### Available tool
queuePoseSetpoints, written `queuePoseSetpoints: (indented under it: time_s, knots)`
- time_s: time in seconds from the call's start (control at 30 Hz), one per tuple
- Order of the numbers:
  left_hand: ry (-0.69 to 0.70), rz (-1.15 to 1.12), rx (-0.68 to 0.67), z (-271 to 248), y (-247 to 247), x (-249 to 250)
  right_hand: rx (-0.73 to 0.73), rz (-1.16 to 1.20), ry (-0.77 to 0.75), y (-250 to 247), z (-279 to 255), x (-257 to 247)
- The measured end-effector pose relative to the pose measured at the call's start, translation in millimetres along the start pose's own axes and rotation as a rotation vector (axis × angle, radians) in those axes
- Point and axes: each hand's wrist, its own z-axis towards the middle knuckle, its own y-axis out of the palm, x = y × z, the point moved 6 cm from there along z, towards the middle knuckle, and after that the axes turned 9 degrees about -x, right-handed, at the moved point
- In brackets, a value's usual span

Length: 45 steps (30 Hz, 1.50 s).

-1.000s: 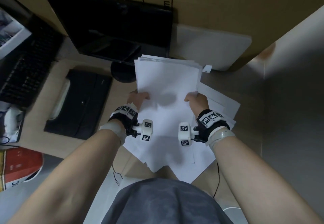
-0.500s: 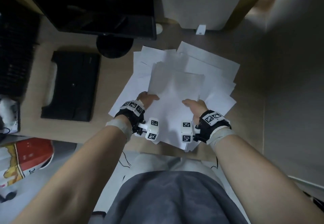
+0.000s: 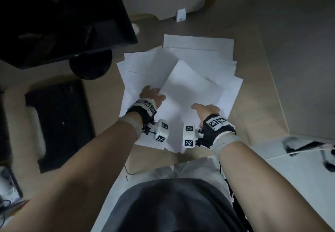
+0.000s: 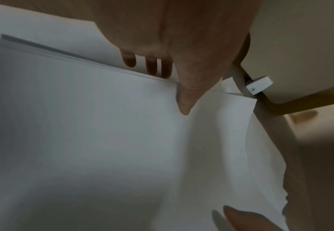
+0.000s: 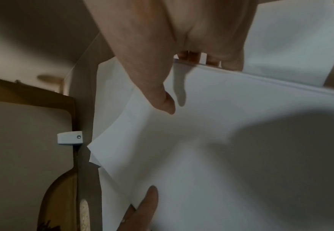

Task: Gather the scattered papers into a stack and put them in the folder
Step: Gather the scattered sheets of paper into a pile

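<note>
I hold a stack of white papers (image 3: 192, 90) by its near corners, low over the desk. My left hand (image 3: 154, 95) grips the left edge, with the thumb (image 4: 184, 106) on top and the fingers (image 4: 150, 67) under the edge. On the right edge my right hand (image 3: 204, 108) holds it the same way, its thumb (image 5: 166, 104) over the top sheet. More loose sheets (image 3: 199, 52) lie fanned out on the desk under and beyond the stack. The black folder (image 3: 59, 121) lies shut on the desk to the left, away from both hands.
A black monitor (image 3: 63, 17) on a round stand (image 3: 90, 64) rises at the back left, close to the sheets. A small white block (image 3: 180, 15) stands at the back. The desk edge (image 3: 275, 93) runs along the right. A white surface with cables (image 3: 308, 159) sits at the near right.
The stack stood upright in both hands a second ago. It has since come down and tilted flat over the fanned sheets. Both hands kept their hold.
</note>
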Motion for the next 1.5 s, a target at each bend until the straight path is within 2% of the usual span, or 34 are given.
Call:
queuePoseSetpoints:
  time_s: [0.13, 0.23, 0.37, 0.47, 0.6, 0.73, 0.83, 0.93, 1.03, 1.1, 1.23, 1.37, 1.43, 1.5]
  knots:
    - [-0.088, -0.023, -0.019, 8.8, 1.9, -4.2, -0.068, 0.143, -0.031, 2.4, -4.3, -0.2]
    - [-0.103, -0.010, -0.064, 13.0, 0.1, -3.6, -0.042, 0.260, -0.095, 4.1, -3.9, -0.9]
    - [-0.144, -0.025, -0.145, 16.1, 7.7, -7.2, -0.024, 0.311, -0.109, 5.4, -6.1, -9.2]
    - [-0.170, -0.058, -0.112, 12.1, 7.4, -9.2, -0.041, 0.247, -0.130, 4.1, -6.2, -17.0]
    - [-0.154, -0.186, -0.142, 13.0, 12.2, -11.4, -0.041, 0.171, -0.130, 2.6, -3.8, -20.8]
    - [-0.243, -0.212, -0.087, 0.0, 8.4, -19.5, -0.079, 0.142, -0.188, 7.1, -4.7, -27.2]
    - [-0.273, -0.338, -0.085, -0.4, 14.9, -23.9, -0.110, 0.114, -0.227, 8.7, -6.1, -34.0]
    - [-0.300, -0.364, -0.130, -10.3, 19.7, -20.0, -0.141, 0.018, -0.329, 6.6, -9.5, -45.1]
    - [-0.416, -0.374, -0.088, -20.3, 18.8, -23.9, -0.234, -0.097, -0.440, 9.7, -18.3, -60.0]
    - [-0.440, -0.398, -0.071, -21.0, 24.7, -32.8, -0.275, -0.141, -0.466, 13.5, -21.7, -66.6]
    - [-0.456, -0.606, -0.047, -32.3, 39.2, -52.5, -0.306, -0.155, -0.507, 25.0, -19.7, -68.6]
    - [-0.491, -0.739, -0.085, -50.0, 56.3, -68.3, -0.423, -0.193, -0.489, 47.2, -23.7, -59.4]
    - [-0.468, -0.845, -0.021, -45.5, 62.6, -82.3, -0.412, -0.256, -0.483, 57.9, -23.0, -55.1]
    - [-0.470, -0.935, 0.057, -42.5, 66.7, -94.6, -0.338, -0.282, -0.459, 61.9, -20.8, -49.8]
